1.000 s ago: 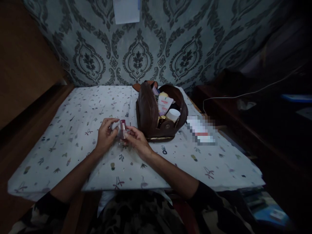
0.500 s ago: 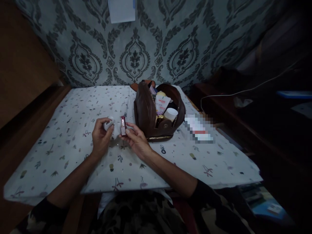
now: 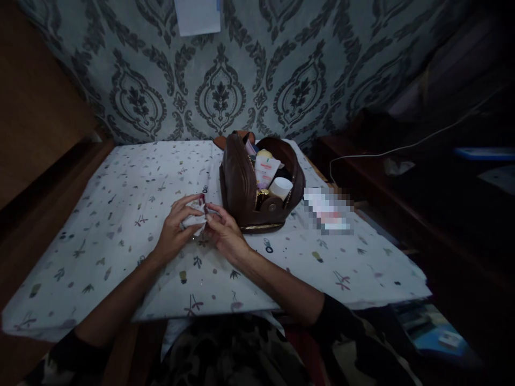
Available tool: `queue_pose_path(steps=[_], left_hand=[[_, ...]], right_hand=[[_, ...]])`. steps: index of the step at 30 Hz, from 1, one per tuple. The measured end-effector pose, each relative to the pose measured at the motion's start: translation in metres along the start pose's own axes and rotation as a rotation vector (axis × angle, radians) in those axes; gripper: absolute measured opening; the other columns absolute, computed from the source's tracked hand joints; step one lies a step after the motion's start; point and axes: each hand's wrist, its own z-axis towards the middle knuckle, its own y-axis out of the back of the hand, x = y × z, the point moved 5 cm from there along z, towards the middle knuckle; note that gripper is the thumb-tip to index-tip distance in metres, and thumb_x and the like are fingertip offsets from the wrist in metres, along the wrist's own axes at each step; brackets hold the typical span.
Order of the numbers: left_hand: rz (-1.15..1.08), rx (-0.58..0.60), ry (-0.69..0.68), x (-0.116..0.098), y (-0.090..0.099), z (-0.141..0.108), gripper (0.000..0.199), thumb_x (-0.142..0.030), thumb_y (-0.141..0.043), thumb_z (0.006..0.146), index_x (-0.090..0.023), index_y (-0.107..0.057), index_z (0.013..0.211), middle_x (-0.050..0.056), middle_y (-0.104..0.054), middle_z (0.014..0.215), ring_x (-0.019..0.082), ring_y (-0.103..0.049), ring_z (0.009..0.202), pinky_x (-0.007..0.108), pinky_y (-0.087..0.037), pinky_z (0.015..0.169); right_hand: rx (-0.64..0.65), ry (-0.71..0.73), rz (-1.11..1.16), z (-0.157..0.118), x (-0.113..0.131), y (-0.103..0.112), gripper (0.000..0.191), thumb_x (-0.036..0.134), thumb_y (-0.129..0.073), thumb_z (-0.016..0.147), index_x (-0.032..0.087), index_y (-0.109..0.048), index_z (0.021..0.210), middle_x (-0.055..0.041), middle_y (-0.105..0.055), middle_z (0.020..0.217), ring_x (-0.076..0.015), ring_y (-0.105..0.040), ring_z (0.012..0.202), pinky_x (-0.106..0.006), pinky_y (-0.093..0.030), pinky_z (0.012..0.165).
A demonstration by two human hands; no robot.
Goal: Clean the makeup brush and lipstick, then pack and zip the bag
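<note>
My left hand point(image 3: 177, 228) grips a crumpled white tissue point(image 3: 196, 219) and presses it against the side of a small dark red tube point(image 3: 203, 199). The tube stands roughly upright between the hands, its lower part hidden by tissue and fingers. My right hand point(image 3: 226, 231) pinches the tube from the right. Just beyond the right hand is an open brown bag point(image 3: 237, 171), holding a white tube with red print point(image 3: 266, 170), a white-lidded jar point(image 3: 280, 187) and a gold-coloured item point(image 3: 263, 194).
The bag stands on a table with a white patterned cloth point(image 3: 132, 182). A blurred-out flat item point(image 3: 329, 210) lies right of the bag. Behind is a patterned wall; a white cable point(image 3: 374, 156) runs at the right, and a wooden panel point(image 3: 40, 107) rises at the left.
My left hand has moved right and brought the tissue onto the small red tube, its fingers now reaching over it. My right hand still holds the tube in nearly the same place.
</note>
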Motion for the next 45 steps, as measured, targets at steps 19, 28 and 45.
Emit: queue_pose_path(steps=[19,28,45], left_hand=[[-0.146,-0.184,0.342,0.023,0.008,0.001,0.031,-0.044,-0.067,0.085,-0.020,-0.058,0.103,-0.001,-0.059,0.085,0.015,-0.057,0.076,0.027,-0.048,0.075],[-0.153,-0.268,0.394,0.039,0.014,0.001,0.037,-0.052,-0.059,0.090,-0.018,-0.065,0.105,0.003,-0.066,0.092,0.018,-0.061,0.087,0.028,-0.050,0.081],[-0.185,0.150,0.363,0.035,-0.010,-0.001,0.076,-0.043,-0.084,0.067,-0.023,-0.050,0.131,0.007,-0.059,0.128,0.025,-0.057,0.117,0.033,-0.043,0.100]], right_hand=[[0.072,-0.050,-0.163,-0.002,-0.011,0.000,0.045,0.042,-0.091,0.062,0.021,-0.073,0.097,-0.0004,-0.072,0.091,-0.0125,-0.067,0.074,-0.023,-0.051,0.063],[0.118,-0.133,-0.081,-0.005,-0.010,-0.006,0.045,0.041,-0.094,0.058,0.018,-0.073,0.090,0.0001,-0.074,0.081,-0.0138,-0.073,0.068,-0.021,-0.053,0.059],[-0.011,-0.112,-0.020,0.002,-0.010,0.008,0.047,0.039,-0.096,0.053,0.020,-0.076,0.092,0.0023,-0.071,0.077,-0.0095,-0.061,0.064,-0.021,-0.049,0.056]])
